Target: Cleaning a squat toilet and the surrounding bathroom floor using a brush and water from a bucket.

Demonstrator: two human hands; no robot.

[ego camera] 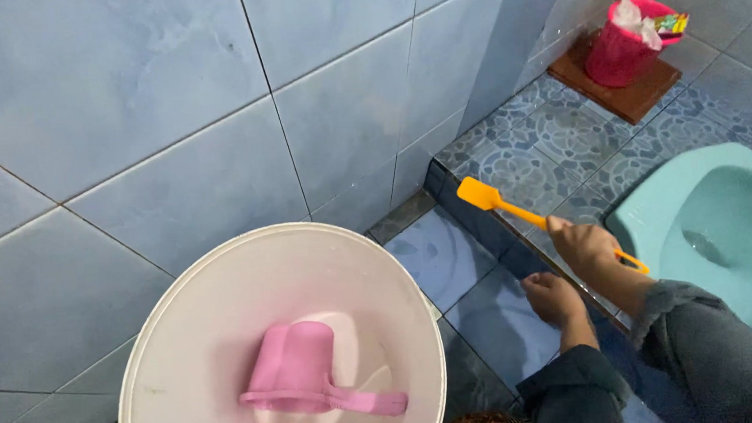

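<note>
Right hand (584,245) closed around the handle of an orange brush (531,218), its head over the raised patterned floor step (561,145). Left hand (554,298) lies flat on the lower blue floor tile (439,256), holding nothing. Pink dipper (304,372) floats in the white bucket (175,297); colourful sachets fill a pink cup (620,49) in the corner.

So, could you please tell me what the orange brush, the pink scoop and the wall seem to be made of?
The orange long-handled brush in the right hand looks like moulded plastic: even, bright colour and a matte finish. The pink handled scoop in the large white bucket also looks like plastic, smooth and slightly glossy. The pale blue wall appears to be glazed ceramic tile, with grout lines and a soft sheen.
</note>
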